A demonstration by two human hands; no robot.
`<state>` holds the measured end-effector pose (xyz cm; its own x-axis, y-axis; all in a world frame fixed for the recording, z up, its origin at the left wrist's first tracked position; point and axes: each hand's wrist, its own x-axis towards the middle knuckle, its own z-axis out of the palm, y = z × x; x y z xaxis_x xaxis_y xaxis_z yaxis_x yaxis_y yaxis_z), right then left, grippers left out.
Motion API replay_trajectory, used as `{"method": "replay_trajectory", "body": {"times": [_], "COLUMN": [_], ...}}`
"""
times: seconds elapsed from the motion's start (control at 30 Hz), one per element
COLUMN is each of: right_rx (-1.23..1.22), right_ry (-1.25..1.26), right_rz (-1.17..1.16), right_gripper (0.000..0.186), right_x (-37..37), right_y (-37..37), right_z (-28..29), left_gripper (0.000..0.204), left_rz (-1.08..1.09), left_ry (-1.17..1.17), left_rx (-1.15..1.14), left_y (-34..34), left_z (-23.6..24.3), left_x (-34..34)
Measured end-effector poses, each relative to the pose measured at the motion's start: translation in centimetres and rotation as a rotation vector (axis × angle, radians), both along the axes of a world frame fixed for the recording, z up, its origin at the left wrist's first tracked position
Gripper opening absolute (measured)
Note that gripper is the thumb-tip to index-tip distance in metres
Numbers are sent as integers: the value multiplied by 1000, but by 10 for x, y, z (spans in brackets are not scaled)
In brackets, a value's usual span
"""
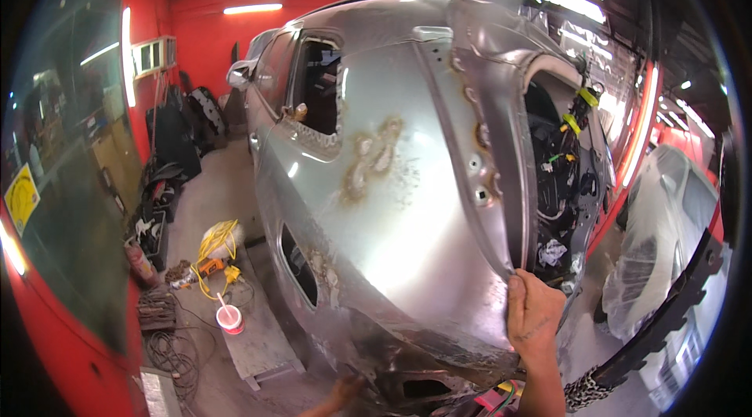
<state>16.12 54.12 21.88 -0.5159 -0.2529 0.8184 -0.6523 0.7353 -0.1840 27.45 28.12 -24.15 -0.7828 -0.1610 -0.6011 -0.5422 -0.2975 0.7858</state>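
Note:
A bare-metal car body [399, 237] fills the middle, its side panel shiny, with brown-edged weld scorches [376, 154]. My right hand [535, 311] is closed round the panel's rear edge, at the lower corner of the open rear end. The thumb lies on the outer face; the other fingers are partly hidden behind the edge. Low down, my left hand [345, 392] is at the dark, rough underside of the panel, beside an oval opening [427, 389]. Its fingers are dim and blurred, so what they touch is unclear. Loose wiring [565, 158] hangs inside the rear opening.
Left of the car, a low bench [262, 350] bears a white tub [229, 320] of pink paste with a stick, and an orange power tool [210, 266] with yellow cord. Cables [176, 358] coil on the floor. A plastic-covered car [662, 237] and a chain [583, 392] are at right.

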Motion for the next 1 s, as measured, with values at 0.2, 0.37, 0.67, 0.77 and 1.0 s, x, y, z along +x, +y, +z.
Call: {"method": "replay_trajectory", "body": {"times": [0.2,0.37,0.67,0.77,1.0], "right_rx": [-5,54,28,-6,-19], "right_ry": [-32,-30,33,14,4], "right_rz": [-60,-54,-33,-15,-63], "right_gripper": [21,24,27,24,23], "right_x": [8,9,4,7,9], "right_y": [4,-4,0,-5,-7], "right_z": [1,2,0,4,5], "left_gripper": [46,42,43,59,66], "left_rz": [-1134,-1211,187,447,396], "left_ry": [125,776,1376,1395,1328], "left_rx": [-113,1,-909,-1062,-1084], "left_y": [-57,-85,-144,-196,-166], "left_z": [141,297,502,551,541], "left_x": [-7,-28,-190,-281,-346]}}
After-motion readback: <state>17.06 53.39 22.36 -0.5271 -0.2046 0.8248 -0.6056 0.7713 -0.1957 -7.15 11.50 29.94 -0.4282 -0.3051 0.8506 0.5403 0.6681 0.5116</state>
